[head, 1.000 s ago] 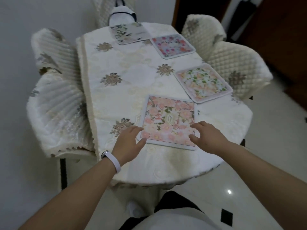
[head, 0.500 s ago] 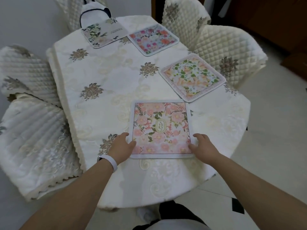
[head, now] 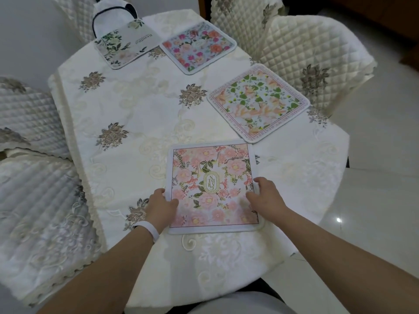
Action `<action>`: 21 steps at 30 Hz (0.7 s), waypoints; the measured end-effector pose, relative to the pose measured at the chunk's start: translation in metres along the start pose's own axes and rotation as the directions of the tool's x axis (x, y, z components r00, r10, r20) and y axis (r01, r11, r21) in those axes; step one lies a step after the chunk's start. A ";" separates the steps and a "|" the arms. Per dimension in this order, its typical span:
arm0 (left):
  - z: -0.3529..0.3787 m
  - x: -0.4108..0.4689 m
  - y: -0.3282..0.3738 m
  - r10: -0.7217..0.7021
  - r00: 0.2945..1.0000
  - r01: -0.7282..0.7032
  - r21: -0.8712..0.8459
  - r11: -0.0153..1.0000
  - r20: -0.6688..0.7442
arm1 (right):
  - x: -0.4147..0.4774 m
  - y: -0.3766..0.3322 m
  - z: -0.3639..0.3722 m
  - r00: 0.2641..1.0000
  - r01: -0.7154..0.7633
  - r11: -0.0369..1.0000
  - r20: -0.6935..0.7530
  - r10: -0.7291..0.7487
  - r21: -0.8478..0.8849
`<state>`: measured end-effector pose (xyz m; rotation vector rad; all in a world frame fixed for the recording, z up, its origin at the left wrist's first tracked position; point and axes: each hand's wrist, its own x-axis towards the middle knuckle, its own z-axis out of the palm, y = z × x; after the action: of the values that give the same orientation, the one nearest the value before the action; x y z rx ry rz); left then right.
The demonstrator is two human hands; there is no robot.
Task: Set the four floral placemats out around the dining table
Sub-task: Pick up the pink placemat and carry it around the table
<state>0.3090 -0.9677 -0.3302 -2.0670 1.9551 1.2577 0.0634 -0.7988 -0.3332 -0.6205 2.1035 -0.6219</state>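
Four floral placemats lie on the white embroidered tablecloth of the dining table (head: 136,105). The pink placemat (head: 210,173) lies flat at the near end. My left hand (head: 159,206) grips its left edge with the thumb on top, and my right hand (head: 266,197) grips its right edge the same way. A peach and green placemat (head: 258,103) sits on the right side. A blue placemat with red and pink flowers (head: 198,47) lies farther back on the right. A pale grey placemat with green leaves (head: 125,47) lies at the far end.
Quilted cream chairs stand close to the table: two on the right (head: 306,48) and two on the left (head: 34,200). A white bag with dark trim (head: 111,17) stands on the far chair behind the grey placemat. Pale tiled floor (head: 374,200) lies to the right.
Both hands have slid the pink placemat toward the near edge and turned it square to me. My view has moved closer and over the table.
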 end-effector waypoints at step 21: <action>0.003 -0.020 -0.002 0.045 0.998 -0.048 -0.084 0.995 -0.044 | -0.002 -0.002 -0.001 1.000 -0.024 0.974 0.019 0.020 0.224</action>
<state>0.3114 -0.9492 -0.3222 -2.1148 2.0125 1.3403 0.0637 -0.7986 -0.3300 -0.4726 1.9860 -0.8255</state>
